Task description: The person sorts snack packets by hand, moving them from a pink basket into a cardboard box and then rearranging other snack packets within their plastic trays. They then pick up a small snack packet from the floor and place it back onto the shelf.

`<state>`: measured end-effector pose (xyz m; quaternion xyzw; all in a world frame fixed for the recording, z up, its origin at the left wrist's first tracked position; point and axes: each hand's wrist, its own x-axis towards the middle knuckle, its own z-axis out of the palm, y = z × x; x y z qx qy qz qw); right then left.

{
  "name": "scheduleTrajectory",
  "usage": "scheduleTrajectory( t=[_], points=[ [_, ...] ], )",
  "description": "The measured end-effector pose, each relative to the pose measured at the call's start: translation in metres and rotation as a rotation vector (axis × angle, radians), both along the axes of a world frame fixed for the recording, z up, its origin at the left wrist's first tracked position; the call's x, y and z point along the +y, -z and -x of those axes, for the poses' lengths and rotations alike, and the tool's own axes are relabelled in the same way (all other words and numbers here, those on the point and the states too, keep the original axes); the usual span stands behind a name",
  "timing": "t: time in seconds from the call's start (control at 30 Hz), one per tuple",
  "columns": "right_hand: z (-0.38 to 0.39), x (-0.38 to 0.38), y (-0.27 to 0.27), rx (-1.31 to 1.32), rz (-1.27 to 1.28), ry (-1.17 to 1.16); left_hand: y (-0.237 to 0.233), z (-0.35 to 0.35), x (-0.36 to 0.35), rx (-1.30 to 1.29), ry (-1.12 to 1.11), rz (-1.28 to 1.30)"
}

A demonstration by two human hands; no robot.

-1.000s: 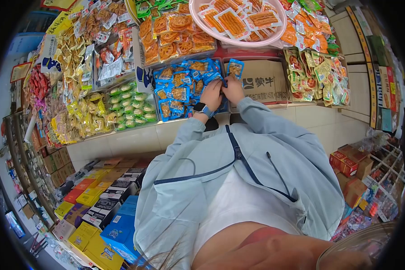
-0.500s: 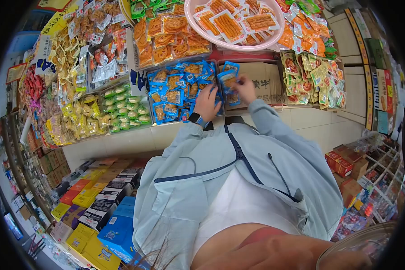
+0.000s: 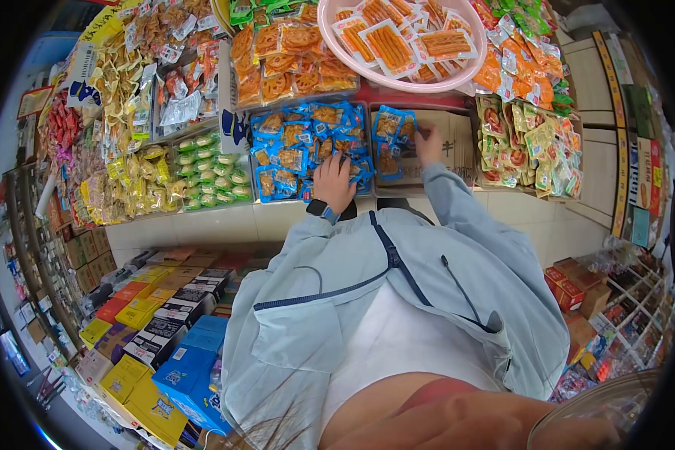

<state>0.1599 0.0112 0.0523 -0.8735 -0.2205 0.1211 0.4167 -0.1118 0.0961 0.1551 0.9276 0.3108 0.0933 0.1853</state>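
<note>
The cardboard box (image 3: 451, 144) holds a few blue snack packets (image 3: 388, 126) at its left end; the right hand (image 3: 428, 142) is inside it, touching them, grip impossible to tell; left of the box, the left hand (image 3: 334, 178) lies unclenched, palm-down on a bin (image 3: 277, 201) full of blue packets.
</note>
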Motion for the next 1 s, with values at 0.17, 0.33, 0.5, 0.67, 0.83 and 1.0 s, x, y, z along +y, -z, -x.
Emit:
scheduleTrajectory(
  t=[0.17, 0.33, 0.5, 0.67, 0.83, 1.0],
  points=[
    [0.046, -0.02, -0.045, -0.002, 0.011, -0.288, 0.006, 0.001, 0.0, 0.007, -0.031, 0.09],
    [0.116, 0.006, -0.072, 0.227, -0.152, -0.697, 0.018, 0.0, 0.001, -0.221, 0.011, 0.1],
    [0.102, 0.004, -0.075, 0.927, -0.181, -0.624, 0.0, -0.015, -0.004, -0.369, 0.091, 0.249],
    [0.05, -0.046, -0.03, 0.794, -0.392, -0.209, -0.01, -0.027, -0.012, -0.251, 0.137, 0.165],
    [0.0, -0.099, 0.051, 0.515, -0.142, -0.014, 0.016, 0.0, -0.007, -0.147, 0.075, 0.065],
    [0.034, -0.066, 0.029, 0.165, 0.057, -0.178, 0.027, 0.023, -0.006, -0.049, 0.046, 0.008]
  ],
)
